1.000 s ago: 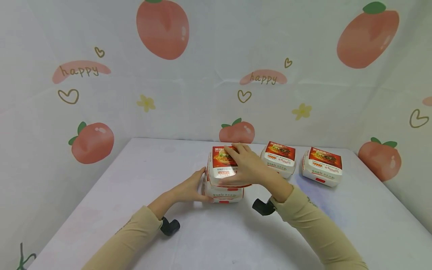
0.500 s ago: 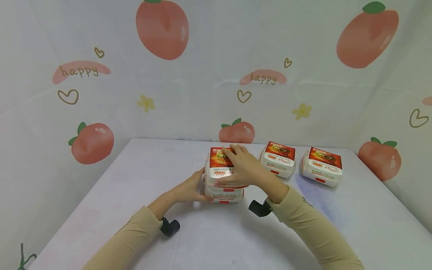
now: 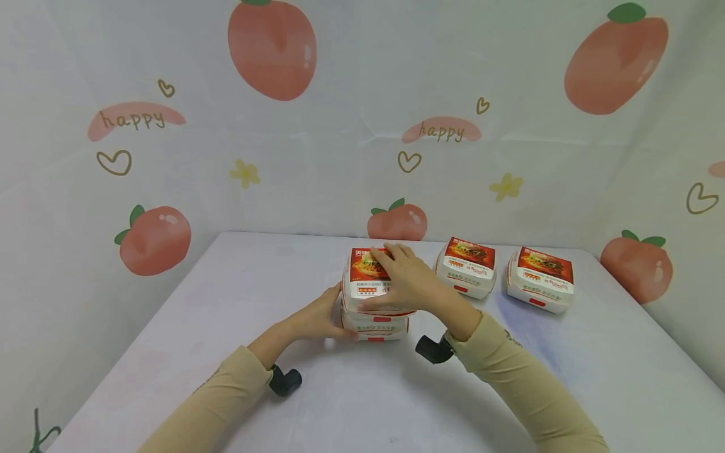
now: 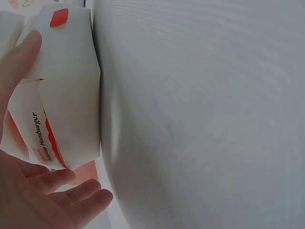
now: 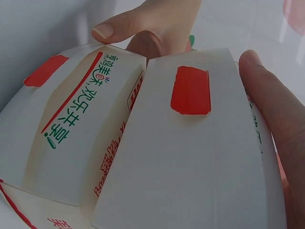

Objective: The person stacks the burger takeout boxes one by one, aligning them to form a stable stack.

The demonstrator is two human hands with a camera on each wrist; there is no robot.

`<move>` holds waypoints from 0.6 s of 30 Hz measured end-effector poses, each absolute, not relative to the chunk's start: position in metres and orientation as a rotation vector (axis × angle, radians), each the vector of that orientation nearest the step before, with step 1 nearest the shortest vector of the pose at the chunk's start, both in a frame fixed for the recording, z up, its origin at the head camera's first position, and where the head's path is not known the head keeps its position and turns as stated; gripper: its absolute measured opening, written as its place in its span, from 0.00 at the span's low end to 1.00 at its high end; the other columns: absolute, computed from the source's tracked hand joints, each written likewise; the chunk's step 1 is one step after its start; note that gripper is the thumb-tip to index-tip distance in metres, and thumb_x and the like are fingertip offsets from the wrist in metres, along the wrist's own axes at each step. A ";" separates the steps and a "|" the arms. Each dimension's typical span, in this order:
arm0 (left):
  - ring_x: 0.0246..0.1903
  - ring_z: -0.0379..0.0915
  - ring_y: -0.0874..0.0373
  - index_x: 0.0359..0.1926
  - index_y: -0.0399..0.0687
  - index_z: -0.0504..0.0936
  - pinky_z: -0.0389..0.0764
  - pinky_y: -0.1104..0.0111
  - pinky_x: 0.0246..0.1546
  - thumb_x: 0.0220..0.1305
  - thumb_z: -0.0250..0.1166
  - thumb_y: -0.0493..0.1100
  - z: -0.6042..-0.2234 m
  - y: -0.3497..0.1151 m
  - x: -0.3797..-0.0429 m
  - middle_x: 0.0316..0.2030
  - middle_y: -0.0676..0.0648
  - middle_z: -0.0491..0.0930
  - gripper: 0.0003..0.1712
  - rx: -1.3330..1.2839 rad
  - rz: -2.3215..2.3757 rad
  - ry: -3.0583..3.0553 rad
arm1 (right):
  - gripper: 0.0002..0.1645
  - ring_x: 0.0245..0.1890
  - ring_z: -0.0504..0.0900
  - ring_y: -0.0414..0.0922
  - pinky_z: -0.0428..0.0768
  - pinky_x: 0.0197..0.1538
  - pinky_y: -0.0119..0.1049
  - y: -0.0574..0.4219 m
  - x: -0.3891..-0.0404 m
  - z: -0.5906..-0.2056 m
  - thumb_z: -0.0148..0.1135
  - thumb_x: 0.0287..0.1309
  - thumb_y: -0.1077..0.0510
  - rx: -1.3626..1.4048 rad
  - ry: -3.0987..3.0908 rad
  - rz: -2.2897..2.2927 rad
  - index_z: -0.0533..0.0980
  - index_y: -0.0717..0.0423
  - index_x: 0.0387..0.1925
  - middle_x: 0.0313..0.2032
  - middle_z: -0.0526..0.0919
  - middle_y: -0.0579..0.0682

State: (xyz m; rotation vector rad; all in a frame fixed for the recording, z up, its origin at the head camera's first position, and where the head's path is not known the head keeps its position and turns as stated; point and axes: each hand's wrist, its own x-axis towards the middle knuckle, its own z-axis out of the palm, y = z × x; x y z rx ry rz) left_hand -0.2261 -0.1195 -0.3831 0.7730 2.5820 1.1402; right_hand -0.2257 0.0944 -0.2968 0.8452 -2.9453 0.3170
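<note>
Two white hamburger boxes with red printed lids are stacked near the table's middle. My left hand (image 3: 313, 316) holds the lower box (image 3: 375, 328) at its left side, thumb at the front and fingers toward the back. The left wrist view shows that thumb against the lower box (image 4: 71, 114). My right hand (image 3: 418, 282) grips the upper box (image 3: 362, 290) from above and the right, covering part of its lid. In the right wrist view, the upper box (image 5: 190, 162) lies against the lower box (image 5: 71, 114), with a right-hand digit along its side.
Two more hamburger boxes stand at the table's back right, one box (image 3: 467, 267) just behind my right hand and another box (image 3: 540, 280) farther right. A printed cloth backdrop (image 3: 317, 176) rises behind the table (image 3: 243, 270). Black wrist cameras hang under both sleeves.
My right hand has shifted the upper box slightly left and down, more squarely over the lower one. The left hand has stayed nearly still.
</note>
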 end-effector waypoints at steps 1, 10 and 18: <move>0.70 0.49 0.47 0.72 0.50 0.44 0.52 0.45 0.69 0.43 0.76 0.49 -0.383 -0.119 -0.226 0.67 0.43 0.59 0.63 0.770 1.138 2.582 | 0.62 0.67 0.59 0.57 0.67 0.64 0.54 0.094 -0.226 -0.297 0.66 0.39 0.27 0.845 -2.948 0.315 0.56 0.52 0.70 0.67 0.59 0.59; 0.71 0.47 0.46 0.73 0.50 0.43 0.51 0.44 0.69 0.44 0.76 0.50 -0.383 -0.119 -0.226 0.68 0.43 0.56 0.63 0.756 1.137 2.575 | 0.62 0.67 0.59 0.57 0.68 0.63 0.55 0.093 -0.227 -0.299 0.64 0.39 0.26 0.842 -2.956 0.284 0.55 0.52 0.70 0.67 0.59 0.59; 0.70 0.48 0.47 0.73 0.52 0.44 0.51 0.44 0.69 0.44 0.75 0.49 -0.384 -0.120 -0.227 0.67 0.44 0.58 0.62 0.785 1.145 2.568 | 0.62 0.68 0.58 0.57 0.69 0.63 0.56 0.091 -0.227 -0.300 0.63 0.40 0.25 0.815 -2.980 0.277 0.54 0.51 0.71 0.68 0.58 0.58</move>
